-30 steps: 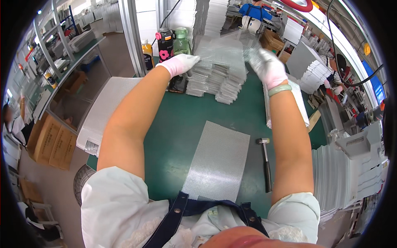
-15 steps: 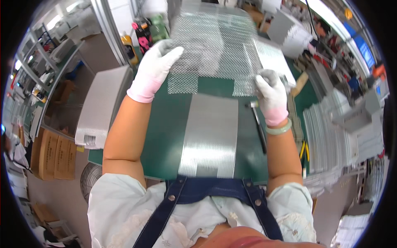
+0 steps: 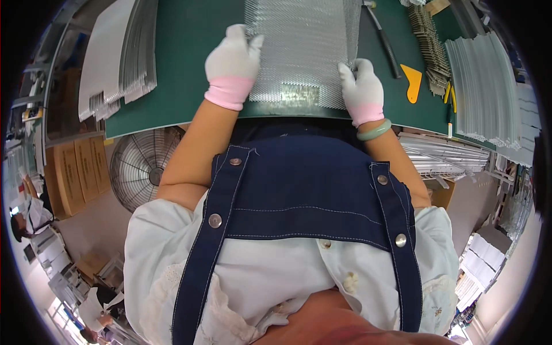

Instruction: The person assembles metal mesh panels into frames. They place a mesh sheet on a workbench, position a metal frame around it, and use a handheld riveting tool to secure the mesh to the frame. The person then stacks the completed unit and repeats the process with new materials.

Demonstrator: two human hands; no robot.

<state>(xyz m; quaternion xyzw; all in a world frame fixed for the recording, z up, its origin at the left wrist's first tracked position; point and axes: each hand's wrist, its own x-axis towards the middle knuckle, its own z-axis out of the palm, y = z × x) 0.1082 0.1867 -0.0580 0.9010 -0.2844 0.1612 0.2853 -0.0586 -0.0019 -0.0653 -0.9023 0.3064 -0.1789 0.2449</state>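
A silver metal mesh sheet (image 3: 302,49) lies on the green table mat (image 3: 190,63), on top of a flat grey metal plate whose near edge shows below it. My left hand (image 3: 233,66), in a white glove with a pink cuff, grips the mesh at its near left corner. My right hand (image 3: 362,86), gloved the same way and with a green bangle at the wrist, pinches the near right corner. Both hands hold the sheet close to the table's near edge.
A stack of grey metal sheets (image 3: 118,54) lies at the left of the table. A long black-handled tool (image 3: 382,40), a yellow scraper (image 3: 411,83) and piles of thin plates (image 3: 483,86) lie at the right. A floor fan (image 3: 141,167) stands below the table edge.
The mesh sheet came from the far stack down over the grey plate and toward me. Both hands drew back to the table's near edge, still holding it, and the view tilted down.
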